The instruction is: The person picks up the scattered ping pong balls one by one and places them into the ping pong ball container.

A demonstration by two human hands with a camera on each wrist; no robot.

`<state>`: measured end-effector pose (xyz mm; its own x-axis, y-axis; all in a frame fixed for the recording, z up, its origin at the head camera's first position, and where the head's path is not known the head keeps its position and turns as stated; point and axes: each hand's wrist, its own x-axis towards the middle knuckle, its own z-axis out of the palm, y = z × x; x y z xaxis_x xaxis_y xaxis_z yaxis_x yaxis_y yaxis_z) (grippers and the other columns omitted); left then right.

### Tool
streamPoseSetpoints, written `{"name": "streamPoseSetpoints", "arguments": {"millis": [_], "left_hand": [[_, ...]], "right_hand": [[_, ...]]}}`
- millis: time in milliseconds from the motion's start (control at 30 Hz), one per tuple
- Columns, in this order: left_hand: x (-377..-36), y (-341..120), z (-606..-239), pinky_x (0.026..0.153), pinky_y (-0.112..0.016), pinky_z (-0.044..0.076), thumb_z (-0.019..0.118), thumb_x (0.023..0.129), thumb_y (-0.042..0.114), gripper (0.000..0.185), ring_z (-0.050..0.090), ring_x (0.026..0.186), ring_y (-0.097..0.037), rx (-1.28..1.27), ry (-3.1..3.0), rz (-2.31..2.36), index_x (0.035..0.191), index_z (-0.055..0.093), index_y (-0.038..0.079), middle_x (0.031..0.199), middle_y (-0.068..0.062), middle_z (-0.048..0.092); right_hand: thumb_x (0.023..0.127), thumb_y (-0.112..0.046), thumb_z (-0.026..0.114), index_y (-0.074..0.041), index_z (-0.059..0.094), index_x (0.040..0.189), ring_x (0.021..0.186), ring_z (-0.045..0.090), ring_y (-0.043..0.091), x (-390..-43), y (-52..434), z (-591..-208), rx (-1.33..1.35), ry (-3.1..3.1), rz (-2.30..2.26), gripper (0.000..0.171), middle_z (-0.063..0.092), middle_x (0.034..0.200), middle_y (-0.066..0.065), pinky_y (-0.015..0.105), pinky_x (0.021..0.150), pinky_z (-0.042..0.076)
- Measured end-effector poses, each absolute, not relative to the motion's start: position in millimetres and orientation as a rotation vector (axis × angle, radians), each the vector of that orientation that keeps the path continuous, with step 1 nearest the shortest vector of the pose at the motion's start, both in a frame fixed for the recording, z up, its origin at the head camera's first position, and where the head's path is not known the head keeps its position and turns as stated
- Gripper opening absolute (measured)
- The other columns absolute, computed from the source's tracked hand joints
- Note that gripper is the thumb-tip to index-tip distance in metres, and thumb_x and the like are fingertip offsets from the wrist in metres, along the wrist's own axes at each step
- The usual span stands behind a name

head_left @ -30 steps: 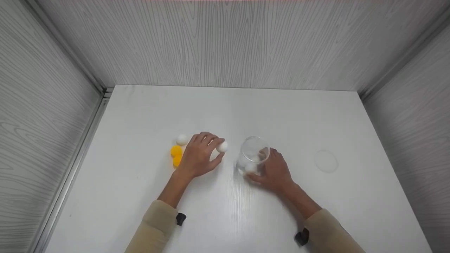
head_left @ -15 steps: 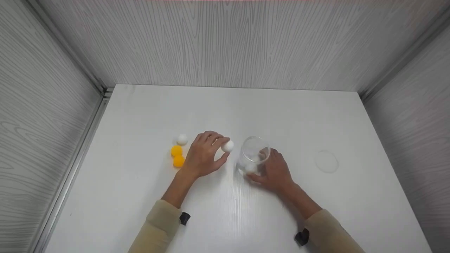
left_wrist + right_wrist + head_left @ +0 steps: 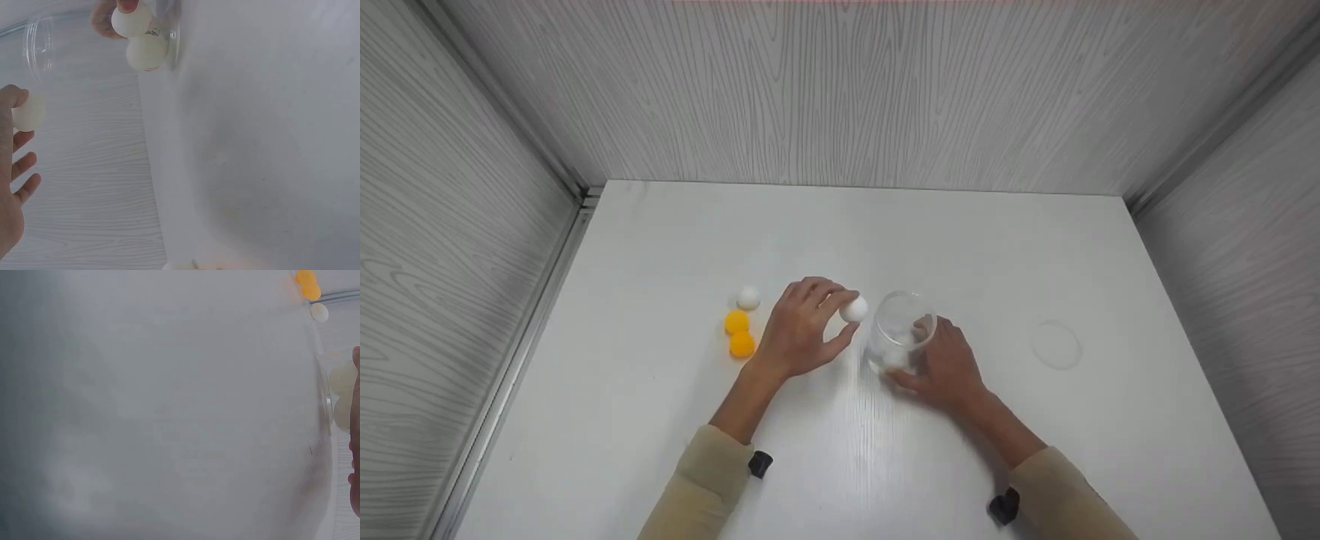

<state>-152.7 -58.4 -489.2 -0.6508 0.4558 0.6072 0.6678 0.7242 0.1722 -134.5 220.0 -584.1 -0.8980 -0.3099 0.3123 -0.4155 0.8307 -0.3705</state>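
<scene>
The right wrist view is mostly a grey blur of tabletop, with only the edge of the right hand (image 3: pixel 355 439) cut off at its border; the glass there is hard to make out. The clear glass (image 3: pixel 898 334) is the landmark: it stands upright on the white table (image 3: pixel 660 420), and two white balls inside it (image 3: pixel 140 36) show through its wall (in the head view they are faint). The right hand (image 3: pixel 945 367) wraps the glass from its right side, fingers curled round the wall. Just left of the rim, the left hand (image 3: pixel 802 334) is raised off the table and pinches a white ball (image 3: pixel 853 309) between thumb and fingertips, the ball almost touching the glass. Further left of the glass lie a loose white ball (image 3: pixel 748 298) and two orange balls (image 3: pixel 739 333), close together. Well to the right of the glass lies a clear round lid (image 3: pixel 1056 344), barely visible. No writing is readable anywhere.
</scene>
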Motion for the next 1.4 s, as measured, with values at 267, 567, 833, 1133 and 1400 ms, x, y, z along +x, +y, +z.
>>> {"name": "streamPoseSetpoints", "arguments": {"millis": [267, 567, 833, 1133, 1400], "left_hand": [[-153, -53, -484, 0.097, -0.038, 0.059, 0.083, 0.089, 0.03, 0.037, 0.067, 0.11, -0.024, -0.864, -2.363, -0.552, 0.12, 0.073, 0.014, 0.113, -0.003, 0.075], [-152, -45, -477, 0.099, -0.037, 0.059, 0.083, 0.089, 0.029, 0.037, 0.067, 0.11, -0.024, -0.872, -2.342, -0.6, 0.121, 0.073, 0.013, 0.113, -0.003, 0.075], [-153, -39, -473, 0.099, -0.036, 0.058, 0.082, 0.09, 0.031, 0.037, 0.067, 0.11, -0.023, -0.903, -2.322, -0.611, 0.121, 0.073, 0.014, 0.114, -0.003, 0.075], [-155, -33, -471, 0.1, -0.036, 0.058, 0.08, 0.092, 0.032, 0.037, 0.067, 0.11, -0.023, -0.938, -2.326, -0.611, 0.123, 0.073, 0.013, 0.114, -0.003, 0.075], [-158, -29, -471, 0.097, -0.036, 0.058, 0.081, 0.091, 0.031, 0.037, 0.066, 0.108, -0.022, -0.944, -2.313, -0.616, 0.121, 0.074, 0.013, 0.113, -0.002, 0.075]], "right_hand": [[0.076, -0.063, 0.08, 0.002, 0.054, 0.136, 0.113, 0.063, 0.037, -135, 220, -584, 0.57, -2.78, 0.629, 0.092, 0.067, 0.124, 0.018, 0.055, 0.101, 0.054], [0.077, -0.065, 0.081, 0.001, 0.055, 0.133, 0.112, 0.065, 0.036, -137, 221, -586, 0.558, -2.797, 0.675, 0.091, 0.068, 0.121, 0.017, 0.054, 0.1, 0.055], [0.076, -0.065, 0.081, 0.001, 0.055, 0.131, 0.11, 0.064, 0.035, -137, 221, -585, 0.532, -2.825, 0.66, 0.09, 0.067, 0.119, 0.017, 0.053, 0.099, 0.055], [0.076, -0.067, 0.081, 0.0, 0.056, 0.129, 0.106, 0.063, 0.033, -137, 221, -583, 0.528, -2.821, 0.653, 0.09, 0.066, 0.117, 0.015, 0.052, 0.096, 0.055], [0.076, -0.066, 0.079, 0.001, 0.055, 0.127, 0.107, 0.063, 0.034, -136, 220, -584, 0.558, -2.794, 0.616, 0.087, 0.066, 0.115, 0.015, 0.053, 0.097, 0.055]]}}
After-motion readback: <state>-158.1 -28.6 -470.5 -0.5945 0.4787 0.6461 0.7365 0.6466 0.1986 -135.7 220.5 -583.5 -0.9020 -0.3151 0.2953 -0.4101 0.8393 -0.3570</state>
